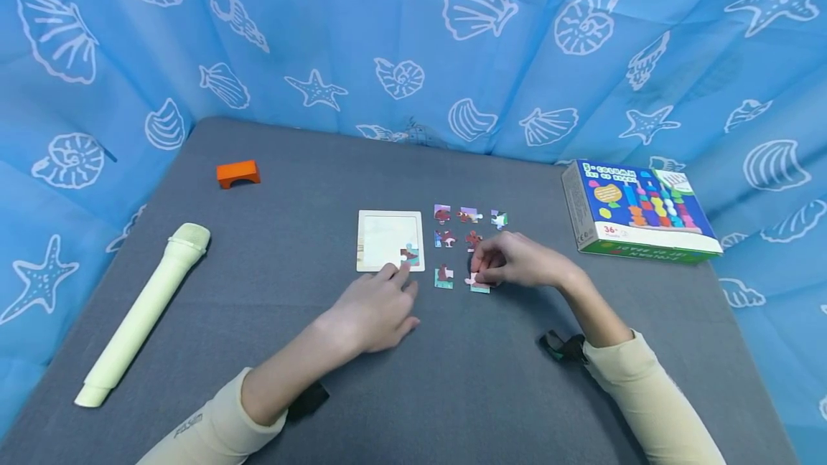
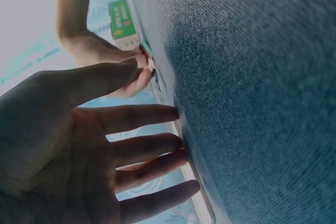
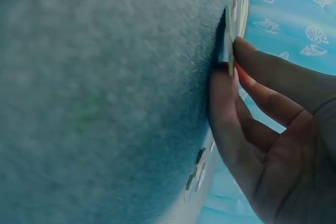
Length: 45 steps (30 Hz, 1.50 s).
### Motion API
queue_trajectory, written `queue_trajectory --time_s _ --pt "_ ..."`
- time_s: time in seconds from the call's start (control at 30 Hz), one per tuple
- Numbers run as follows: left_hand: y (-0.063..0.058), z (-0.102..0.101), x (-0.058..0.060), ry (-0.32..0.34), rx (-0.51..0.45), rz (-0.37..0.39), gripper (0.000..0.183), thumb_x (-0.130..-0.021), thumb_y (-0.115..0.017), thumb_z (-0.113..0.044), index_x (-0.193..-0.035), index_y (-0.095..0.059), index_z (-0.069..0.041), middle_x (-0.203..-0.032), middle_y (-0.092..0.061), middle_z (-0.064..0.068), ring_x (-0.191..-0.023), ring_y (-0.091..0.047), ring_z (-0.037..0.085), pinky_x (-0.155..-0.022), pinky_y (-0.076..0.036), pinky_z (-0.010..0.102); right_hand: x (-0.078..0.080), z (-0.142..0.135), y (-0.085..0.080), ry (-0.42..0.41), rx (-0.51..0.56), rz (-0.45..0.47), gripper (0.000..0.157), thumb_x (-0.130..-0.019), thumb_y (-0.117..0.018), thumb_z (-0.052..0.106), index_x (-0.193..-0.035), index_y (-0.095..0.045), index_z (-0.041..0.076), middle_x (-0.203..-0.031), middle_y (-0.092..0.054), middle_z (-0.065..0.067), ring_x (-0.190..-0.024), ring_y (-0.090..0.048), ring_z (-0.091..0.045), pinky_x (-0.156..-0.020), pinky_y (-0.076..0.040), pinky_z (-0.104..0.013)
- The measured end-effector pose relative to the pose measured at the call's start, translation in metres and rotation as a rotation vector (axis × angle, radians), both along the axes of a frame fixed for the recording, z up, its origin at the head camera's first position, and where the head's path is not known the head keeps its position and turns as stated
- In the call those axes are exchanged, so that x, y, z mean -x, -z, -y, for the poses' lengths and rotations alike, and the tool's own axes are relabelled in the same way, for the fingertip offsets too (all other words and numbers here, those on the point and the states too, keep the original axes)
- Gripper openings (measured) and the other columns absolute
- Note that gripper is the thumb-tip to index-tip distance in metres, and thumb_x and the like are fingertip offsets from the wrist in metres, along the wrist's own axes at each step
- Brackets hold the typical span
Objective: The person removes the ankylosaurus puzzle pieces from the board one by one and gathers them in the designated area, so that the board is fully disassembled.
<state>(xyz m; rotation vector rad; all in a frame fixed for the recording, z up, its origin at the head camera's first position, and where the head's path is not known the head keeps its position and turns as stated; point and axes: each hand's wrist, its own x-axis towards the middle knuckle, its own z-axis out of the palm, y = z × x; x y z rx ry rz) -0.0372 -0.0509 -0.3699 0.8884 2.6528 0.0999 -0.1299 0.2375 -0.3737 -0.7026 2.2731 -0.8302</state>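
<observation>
A square wooden puzzle tray [image 1: 381, 235] lies mid-table, with one jigsaw piece [image 1: 411, 255] in its lower right corner. My left hand [image 1: 375, 307] rests at the tray's near edge, fingers extended, a fingertip by that piece. In the left wrist view the fingers of the left hand [image 2: 89, 145] are straight and hold nothing. To the right of the tray, my right hand [image 1: 517, 260] pinches a jigsaw piece [image 1: 479, 285] between thumb and finger. The right wrist view shows this piece [image 3: 229, 40] tilted on edge off the cloth. Several loose pieces [image 1: 444, 276] lie beside the tray in rows.
A bead-toy box [image 1: 639, 210] stands at the right back. An orange arch block [image 1: 238, 174] sits at the left back. A pale green toy microphone [image 1: 145, 314] lies along the left side. Behind the grey table [image 1: 310, 185] hangs a blue shell-print curtain [image 1: 413, 34].
</observation>
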Motion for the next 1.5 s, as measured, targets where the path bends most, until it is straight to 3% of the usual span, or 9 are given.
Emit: queue_trajectory --time_s 0.23,0.4,0.63,0.9,1.07,1.5 --pt "0.0 -0.001 0.0 0.003 -0.005 -0.003 0.058 -0.111 -0.059 -0.047 -0.154 -0.061 -0.008 -0.172 -0.046 0.016 -0.152 -0.052 0.03 -0.118 -0.054 0.046 0.001 0.007 -0.007 0.042 -0.037 -0.11 0.004 -0.098 -0.079 0.007 -0.102 -0.077 0.007 -0.091 -0.075 -0.003 -0.079 -0.063 -0.013 -0.071 -0.054 -0.022" --pt "0.0 -0.001 0.0 -0.004 -0.002 0.01 0.059 -0.111 -0.059 -0.048 -0.154 -0.061 -0.008 -0.172 -0.046 0.017 -0.152 -0.052 0.031 -0.119 -0.053 0.047 0.005 0.027 -0.011 0.008 0.035 -0.154 0.007 -0.098 -0.079 0.008 -0.105 -0.078 0.006 -0.094 -0.077 -0.006 -0.082 -0.064 -0.014 -0.076 -0.058 -0.027" --pt "0.0 0.0 0.002 -0.01 0.011 0.026 0.059 -0.111 -0.059 -0.048 -0.156 -0.059 -0.009 -0.174 -0.043 0.016 -0.154 -0.049 0.03 -0.12 -0.052 0.048 0.019 0.065 -0.01 -0.079 0.069 -0.132 0.012 -0.101 -0.076 0.008 -0.111 -0.078 0.002 -0.098 -0.078 -0.007 -0.086 -0.07 -0.014 -0.084 -0.062 -0.033" --pt "0.002 0.0 0.001 0.001 0.005 0.005 0.058 -0.112 -0.058 -0.048 -0.154 -0.061 -0.008 -0.172 -0.046 0.016 -0.151 -0.051 0.03 -0.117 -0.054 0.046 0.035 0.097 0.001 -0.098 -0.008 -0.109 0.012 -0.1 -0.076 0.007 -0.109 -0.076 0.0 -0.09 -0.075 -0.009 -0.078 -0.066 -0.011 -0.075 -0.057 -0.025" --pt "0.002 -0.001 0.002 0.008 0.008 0.002 0.058 -0.112 -0.058 -0.048 -0.154 -0.061 -0.008 -0.172 -0.046 0.016 -0.151 -0.051 0.029 -0.117 -0.055 0.046 0.037 0.105 0.002 -0.067 -0.061 -0.107 0.013 -0.098 -0.078 0.007 -0.109 -0.074 0.002 -0.09 -0.074 -0.008 -0.078 -0.066 -0.012 -0.073 -0.056 -0.025" --pt "0.0 -0.001 0.0 0.012 0.019 -0.016 0.058 -0.111 -0.058 -0.048 -0.155 -0.06 -0.009 -0.17 -0.049 0.016 -0.15 -0.053 0.029 -0.117 -0.054 0.047 0.033 0.105 0.004 -0.035 -0.028 -0.116 0.012 -0.098 -0.08 0.011 -0.104 -0.072 0.005 -0.091 -0.074 -0.007 -0.079 -0.066 -0.013 -0.073 -0.056 -0.025"
